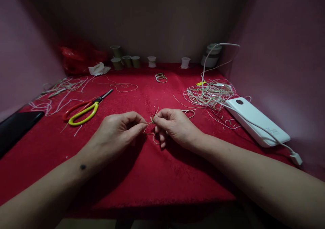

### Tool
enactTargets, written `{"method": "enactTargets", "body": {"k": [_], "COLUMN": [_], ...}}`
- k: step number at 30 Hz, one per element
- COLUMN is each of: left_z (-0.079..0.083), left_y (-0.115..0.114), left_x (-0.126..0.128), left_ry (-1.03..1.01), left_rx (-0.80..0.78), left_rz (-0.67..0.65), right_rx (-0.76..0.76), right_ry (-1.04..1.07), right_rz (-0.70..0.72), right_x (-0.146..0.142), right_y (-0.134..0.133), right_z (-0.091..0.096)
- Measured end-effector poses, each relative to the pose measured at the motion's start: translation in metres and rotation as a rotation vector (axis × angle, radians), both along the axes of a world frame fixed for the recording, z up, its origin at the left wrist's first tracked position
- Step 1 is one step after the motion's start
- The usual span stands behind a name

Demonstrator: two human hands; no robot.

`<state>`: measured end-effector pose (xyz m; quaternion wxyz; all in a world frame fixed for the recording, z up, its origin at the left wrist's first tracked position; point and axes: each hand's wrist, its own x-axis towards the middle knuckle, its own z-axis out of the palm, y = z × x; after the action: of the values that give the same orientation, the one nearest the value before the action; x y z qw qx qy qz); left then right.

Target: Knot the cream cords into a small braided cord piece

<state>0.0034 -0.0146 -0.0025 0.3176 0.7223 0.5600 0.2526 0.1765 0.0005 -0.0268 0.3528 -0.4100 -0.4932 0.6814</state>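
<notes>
Thin greenish-tan cord [151, 121] is stretched between my two hands above the red cloth, with a few loose ends sticking up and a small loop hanging below. My left hand [124, 127] pinches it between thumb and index finger from the left. From the other side, my right hand [175, 124] pinches the same cord close by, its lower fingers curled. Whether there is a knot between the fingertips is too small to make out. Just behind my right hand lies a braided cord loop [189, 113], partly hidden by it.
Scissors [83, 112] with red and yellow handles and a black phone [19, 127] lie left. Tangled cord [209, 93] and a white power bank [257, 122] with a cable are right. Spools [135, 62], a cord bracelet [161, 77] and a red plastic bag [78, 58] sit farther back.
</notes>
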Motion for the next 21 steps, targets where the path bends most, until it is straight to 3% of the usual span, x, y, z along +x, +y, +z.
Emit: {"method": "enactTargets", "body": {"k": [7,21], "left_z": [-0.001,-0.006], "left_y": [0.001,0.001], "left_x": [0.004,0.011], "left_ry": [0.049,0.090], "left_rx": [-0.001,0.212], "left_rz": [0.000,-0.037], "right_rx": [-0.035,-0.032], "right_ry": [0.030,-0.021], "right_rz": [0.003,0.032], "right_x": [0.000,0.000], "right_y": [0.001,0.000], "right_z": [0.000,0.005]}}
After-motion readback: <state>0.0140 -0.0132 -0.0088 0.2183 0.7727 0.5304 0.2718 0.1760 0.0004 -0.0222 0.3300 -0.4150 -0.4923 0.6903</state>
